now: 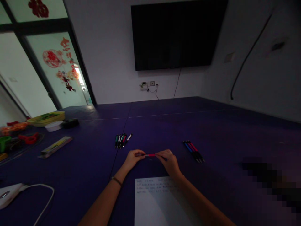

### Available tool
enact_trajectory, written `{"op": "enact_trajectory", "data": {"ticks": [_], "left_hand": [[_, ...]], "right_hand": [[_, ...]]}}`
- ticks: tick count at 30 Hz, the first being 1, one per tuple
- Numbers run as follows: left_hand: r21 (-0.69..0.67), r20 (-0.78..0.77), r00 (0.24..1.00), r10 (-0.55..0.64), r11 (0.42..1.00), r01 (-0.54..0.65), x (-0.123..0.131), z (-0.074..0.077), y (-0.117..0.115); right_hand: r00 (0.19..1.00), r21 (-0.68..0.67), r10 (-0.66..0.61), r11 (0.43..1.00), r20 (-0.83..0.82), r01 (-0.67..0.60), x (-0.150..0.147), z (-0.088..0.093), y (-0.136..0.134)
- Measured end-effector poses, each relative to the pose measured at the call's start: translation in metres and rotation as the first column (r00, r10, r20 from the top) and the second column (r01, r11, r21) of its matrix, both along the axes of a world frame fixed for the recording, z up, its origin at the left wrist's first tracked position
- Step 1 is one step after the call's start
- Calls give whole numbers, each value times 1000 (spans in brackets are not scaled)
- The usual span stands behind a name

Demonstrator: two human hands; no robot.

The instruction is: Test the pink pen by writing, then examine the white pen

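Observation:
A pen with a pinkish-red barrel (pixel 151 155) lies level between my two hands, just above or on the purple table. My left hand (pixel 133 159) pinches its left end, and my right hand (pixel 169 161) pinches the right end. The fingertips hide both ends of the pen. Below the hands lies a white sheet of paper (pixel 152 207) with several lines of writing along its top; my right forearm covers part of it. To the left is a group of several pens (pixel 120 141) with green, white and red barrels. On the right lie blue and red pens (pixel 193 150) side by side.
On the left are a long narrow box (pixel 56 147), a yellow basket (pixel 45 119), a white round lid (pixel 54 126) and red-handled scissors (pixel 29 138). A white device with a cable (pixel 10 195) sits at the lower left. A dark pixelated patch covers the lower right.

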State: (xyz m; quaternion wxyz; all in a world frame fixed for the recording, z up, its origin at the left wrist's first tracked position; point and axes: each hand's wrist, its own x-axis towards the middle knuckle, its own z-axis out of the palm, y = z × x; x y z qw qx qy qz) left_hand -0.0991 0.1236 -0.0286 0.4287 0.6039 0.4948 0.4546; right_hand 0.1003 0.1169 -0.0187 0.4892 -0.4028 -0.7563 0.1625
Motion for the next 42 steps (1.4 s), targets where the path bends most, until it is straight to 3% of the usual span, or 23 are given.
{"op": "enact_trajectory", "data": {"ticks": [13, 18, 21, 25, 28, 36, 39, 42], "left_hand": [[-32, 80, 996, -39, 999, 42, 2, 8, -4], [-68, 213, 976, 49, 997, -35, 2, 10, -5], [-107, 331, 936, 118, 990, -87, 1, 10, -5], [-194, 531, 823, 202, 974, -114, 0, 11, -6], [-231, 643, 736, 209, 970, -74, -1, 10, -5], [-255, 740, 637, 215, 966, -30, -6, 5, -3], [-266, 756, 611, 234, 963, -40, -7, 5, -2], [-288, 753, 607, 254, 957, -43, -8, 6, -1]], "right_hand": [[999, -81, -13, 997, 42, 16, 1, 2, -3], [996, -65, -65, 995, 65, 69, 8, 11, 1], [980, -117, -83, 988, 179, 105, 19, 16, 6], [952, -319, 80, 947, 297, 20, 36, 13, 13], [931, -407, 127, 913, 342, 24, 44, 7, 15], [884, -322, 110, 945, 455, 48, 41, 8, 14], [909, -300, 75, 952, 410, 57, 38, 15, 14], [977, -339, 63, 941, 203, 10, 36, 22, 13]]}}
